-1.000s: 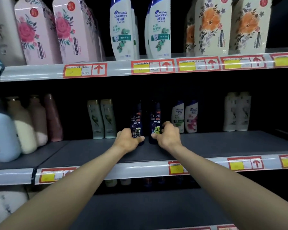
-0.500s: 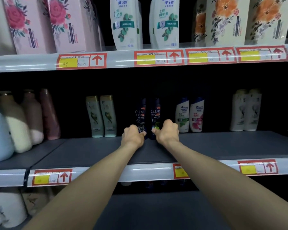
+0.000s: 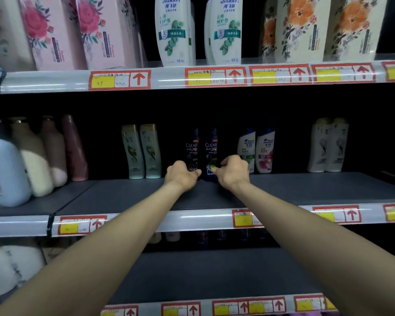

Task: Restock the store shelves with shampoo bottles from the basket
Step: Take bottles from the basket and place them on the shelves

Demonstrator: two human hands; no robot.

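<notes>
**A:** Where do the shampoo bottles stand?

**B:** Two dark ones stand upright, side by side, far back on the middle shelf [image 3: 128, 197]. Call them the left CLEAR bottle [image 3: 191, 148] and the right CLEAR bottle [image 3: 210, 147]. I cannot tell whether they touch each other.

**A:** And the hands?

**B:** Both arms reach in over the price rail [image 3: 192, 221]. The left hand [image 3: 181, 177] is at the foot of the left CLEAR bottle. Its fingers [image 3: 195, 173] curl round the base, with the thumb lying across the front. The right hand [image 3: 234, 171] grips the right CLEAR bottle low down, its fingers [image 3: 217, 171] pinched on the lower label.

**A:** So both are clamped?

**B:** Yes, each on its own bottle. The upper halves show above the knuckles. The left bottle's base is hidden by the hand, and the right one's foot shows between the two hands, on the shelf.

**A:** What stands around them?

**B:** The pale green bottles [image 3: 141, 151] stand near on the left. The white Head & Shoulders bottles [image 3: 255, 151] stand just to the right, partly behind the right hand.
</notes>
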